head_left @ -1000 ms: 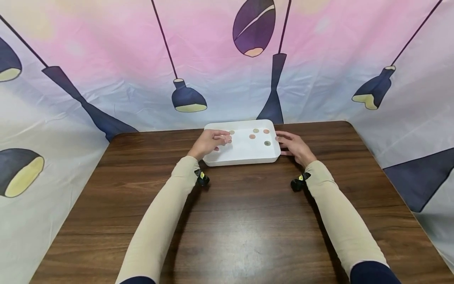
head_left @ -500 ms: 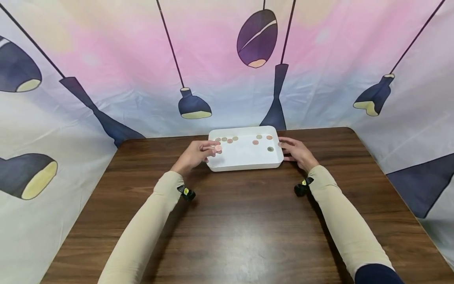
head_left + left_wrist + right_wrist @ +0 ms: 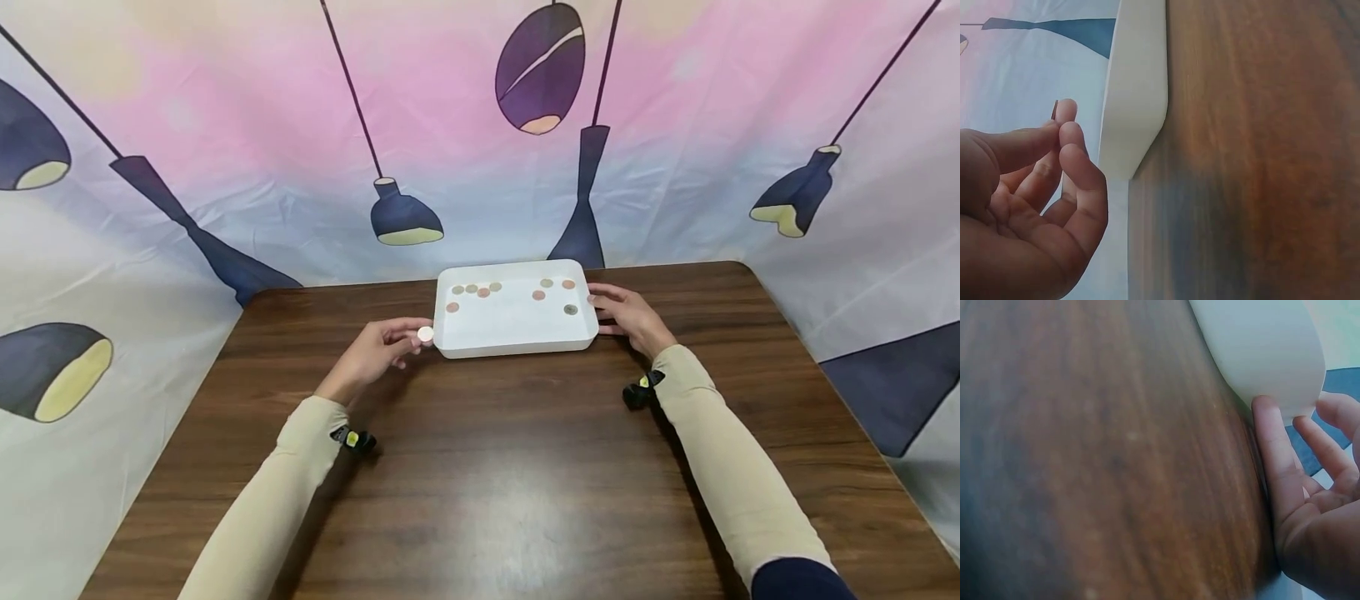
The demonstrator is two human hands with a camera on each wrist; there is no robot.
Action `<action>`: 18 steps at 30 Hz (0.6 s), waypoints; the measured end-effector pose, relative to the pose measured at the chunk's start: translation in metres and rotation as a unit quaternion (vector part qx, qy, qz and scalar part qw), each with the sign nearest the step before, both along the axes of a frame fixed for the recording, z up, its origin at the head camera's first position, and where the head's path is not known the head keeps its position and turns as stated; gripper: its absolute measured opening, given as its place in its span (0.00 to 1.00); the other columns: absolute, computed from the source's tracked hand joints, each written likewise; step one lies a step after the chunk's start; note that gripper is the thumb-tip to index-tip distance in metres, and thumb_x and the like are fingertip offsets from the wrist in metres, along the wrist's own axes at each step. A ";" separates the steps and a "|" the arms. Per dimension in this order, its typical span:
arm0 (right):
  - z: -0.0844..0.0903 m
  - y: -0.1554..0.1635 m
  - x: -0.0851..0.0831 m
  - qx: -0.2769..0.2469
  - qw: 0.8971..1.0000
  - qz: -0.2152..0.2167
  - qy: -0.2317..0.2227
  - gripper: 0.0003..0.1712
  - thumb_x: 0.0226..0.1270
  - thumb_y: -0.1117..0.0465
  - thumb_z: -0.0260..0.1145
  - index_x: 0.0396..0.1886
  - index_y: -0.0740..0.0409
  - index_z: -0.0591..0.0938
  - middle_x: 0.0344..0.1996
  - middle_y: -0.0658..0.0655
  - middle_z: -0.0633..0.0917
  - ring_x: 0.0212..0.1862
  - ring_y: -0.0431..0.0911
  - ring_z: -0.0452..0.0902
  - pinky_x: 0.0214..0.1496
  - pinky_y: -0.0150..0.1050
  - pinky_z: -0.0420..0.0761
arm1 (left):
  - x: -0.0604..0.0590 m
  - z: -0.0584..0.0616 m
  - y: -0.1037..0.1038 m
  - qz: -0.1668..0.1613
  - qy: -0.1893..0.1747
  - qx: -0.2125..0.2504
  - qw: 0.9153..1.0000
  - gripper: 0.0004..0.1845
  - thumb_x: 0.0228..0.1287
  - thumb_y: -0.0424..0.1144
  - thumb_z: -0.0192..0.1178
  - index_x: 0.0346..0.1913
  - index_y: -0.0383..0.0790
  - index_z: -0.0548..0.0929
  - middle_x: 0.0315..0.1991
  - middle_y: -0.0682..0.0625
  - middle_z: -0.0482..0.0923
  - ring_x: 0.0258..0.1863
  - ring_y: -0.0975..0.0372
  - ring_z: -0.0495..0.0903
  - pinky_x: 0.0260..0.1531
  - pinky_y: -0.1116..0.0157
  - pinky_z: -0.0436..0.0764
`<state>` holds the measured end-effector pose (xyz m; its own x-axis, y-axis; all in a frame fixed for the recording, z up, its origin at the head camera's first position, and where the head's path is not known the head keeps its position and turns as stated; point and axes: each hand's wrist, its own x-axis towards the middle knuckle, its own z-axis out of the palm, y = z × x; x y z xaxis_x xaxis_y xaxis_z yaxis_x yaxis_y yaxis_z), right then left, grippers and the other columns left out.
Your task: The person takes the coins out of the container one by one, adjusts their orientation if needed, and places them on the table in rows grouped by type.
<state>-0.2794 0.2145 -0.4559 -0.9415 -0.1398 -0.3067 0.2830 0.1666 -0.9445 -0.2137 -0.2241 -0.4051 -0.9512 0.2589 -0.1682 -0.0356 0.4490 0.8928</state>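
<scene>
A white rectangular tray (image 3: pixel 517 333) lies near the table's far edge. Several coins are spread inside it, among them a copper-coloured coin (image 3: pixel 452 307) at the left and a darker coin (image 3: pixel 570 309) at the right. Just outside the tray's left end, my left hand (image 3: pixel 371 354) pinches a coin (image 3: pixel 425 335) between thumb and fingers. That coin shows edge-on in the left wrist view, thin and brownish. My right hand (image 3: pixel 630 321) touches the tray's right end. Its fingers (image 3: pixel 1269 434) lie fairly straight against the outer wall in the right wrist view.
The dark brown wooden table (image 3: pixel 495 467) extends in front of the tray toward me. A patterned cloth backdrop (image 3: pixel 480 167) hangs close behind the table's far edge. Small black wrist cameras sit at both cuffs.
My left hand has moved left and toward me, out of the tray, with the coin pinched in it. A copper-coloured coin it covered now shows. The right hand has stayed at the tray's end.
</scene>
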 end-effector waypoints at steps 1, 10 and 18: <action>0.000 0.000 0.000 0.001 1.000 0.000 0.001 0.33 0.84 0.50 0.61 0.82 0.49 0.68 0.68 0.64 0.75 0.53 0.45 0.80 0.49 0.35 0.87 | 0.001 -0.002 -0.002 -0.001 0.005 0.000 1.000 0.21 0.78 0.32 0.62 0.69 0.39 0.81 0.53 0.36 0.86 0.50 0.48 0.82 0.37 0.65 0.83; -0.003 0.003 0.000 -0.003 1.000 0.002 0.002 0.32 0.84 0.51 0.60 0.82 0.50 0.68 0.67 0.64 0.76 0.51 0.44 0.81 0.48 0.35 0.87 | 0.015 -0.015 -0.013 -0.008 0.010 -0.021 1.000 0.19 0.80 0.33 0.58 0.69 0.38 0.82 0.50 0.41 0.86 0.42 0.52 0.81 0.34 0.67 0.81; -0.003 0.001 -0.003 0.001 1.000 0.008 0.011 0.32 0.83 0.50 0.61 0.82 0.50 0.68 0.68 0.64 0.76 0.52 0.44 0.81 0.48 0.34 0.87 | 0.018 -0.018 -0.024 -0.035 0.027 -0.066 0.997 0.19 0.80 0.31 0.58 0.69 0.33 0.81 0.44 0.39 0.86 0.32 0.57 0.77 0.31 0.65 0.80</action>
